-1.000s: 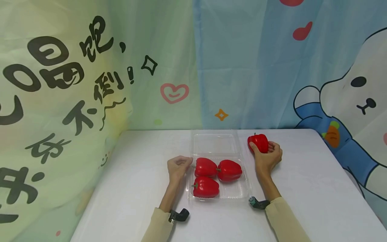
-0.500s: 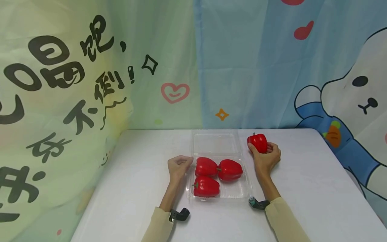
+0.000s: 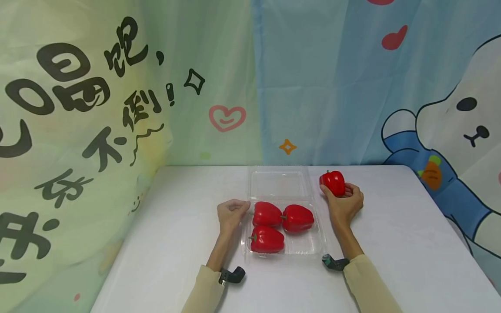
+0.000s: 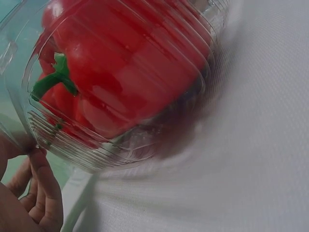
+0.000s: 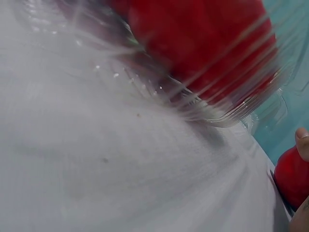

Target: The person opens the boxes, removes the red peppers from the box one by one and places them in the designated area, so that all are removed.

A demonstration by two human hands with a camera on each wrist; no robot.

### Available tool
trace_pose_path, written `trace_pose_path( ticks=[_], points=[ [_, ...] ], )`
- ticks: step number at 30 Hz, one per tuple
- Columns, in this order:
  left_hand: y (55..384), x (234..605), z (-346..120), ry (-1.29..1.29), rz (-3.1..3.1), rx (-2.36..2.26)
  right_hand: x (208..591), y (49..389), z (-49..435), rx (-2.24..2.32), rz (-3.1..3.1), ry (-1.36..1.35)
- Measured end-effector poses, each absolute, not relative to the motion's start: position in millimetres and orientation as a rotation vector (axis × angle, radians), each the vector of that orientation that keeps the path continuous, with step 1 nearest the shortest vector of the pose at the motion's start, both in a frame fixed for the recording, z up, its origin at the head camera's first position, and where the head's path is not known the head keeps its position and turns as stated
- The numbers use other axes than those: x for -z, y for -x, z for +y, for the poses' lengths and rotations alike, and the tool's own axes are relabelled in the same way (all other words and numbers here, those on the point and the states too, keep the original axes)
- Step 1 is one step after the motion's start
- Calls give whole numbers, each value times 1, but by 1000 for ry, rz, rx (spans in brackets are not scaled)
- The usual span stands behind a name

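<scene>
Left hand (image 3: 232, 216) on the see-through clamshell (image 3: 303, 247), right hand (image 3: 347, 203) on the lone pepper (image 3: 333, 182) off its right side.
Clamshell's thin ribbed plastic: probably light, bendy, easily creased, so hold it by the rim. Left hand does: thumb and finger pinch the far-left corner by the hinge, forearm reaching in from the near side. Inside it: near-left pepper (image 3: 268, 240), far-left pepper (image 3: 267, 213), far-right pepper (image 3: 298, 218), all glossy; I'd guess firm and a bit slippery. Lone pepper sits stem-up beside the clamshell's lid (image 3: 278, 182), weight unknown; best grip is round the body, not the stem. Right hand has that, thumb on the near-left face, fingers wrapping the right side. Can't tell if it's lifted.
</scene>
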State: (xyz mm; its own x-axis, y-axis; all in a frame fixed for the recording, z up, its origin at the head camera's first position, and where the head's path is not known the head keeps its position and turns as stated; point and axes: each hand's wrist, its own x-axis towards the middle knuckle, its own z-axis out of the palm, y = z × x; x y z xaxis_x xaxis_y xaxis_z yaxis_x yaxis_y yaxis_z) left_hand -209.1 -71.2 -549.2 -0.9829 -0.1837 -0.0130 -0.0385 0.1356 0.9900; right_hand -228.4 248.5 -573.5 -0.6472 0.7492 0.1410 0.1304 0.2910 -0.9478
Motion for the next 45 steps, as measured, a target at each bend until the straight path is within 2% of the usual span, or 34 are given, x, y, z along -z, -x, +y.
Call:
trace_pose_path(
  ticks=[28,45],
  points=[
    [210,551,-72,-214,-2277,1979,552,211,257,-1268,-1959,693],
    [210,549,-74,-208,-2273,2010,535,198,269,-1247,-2072,175]
  ],
)
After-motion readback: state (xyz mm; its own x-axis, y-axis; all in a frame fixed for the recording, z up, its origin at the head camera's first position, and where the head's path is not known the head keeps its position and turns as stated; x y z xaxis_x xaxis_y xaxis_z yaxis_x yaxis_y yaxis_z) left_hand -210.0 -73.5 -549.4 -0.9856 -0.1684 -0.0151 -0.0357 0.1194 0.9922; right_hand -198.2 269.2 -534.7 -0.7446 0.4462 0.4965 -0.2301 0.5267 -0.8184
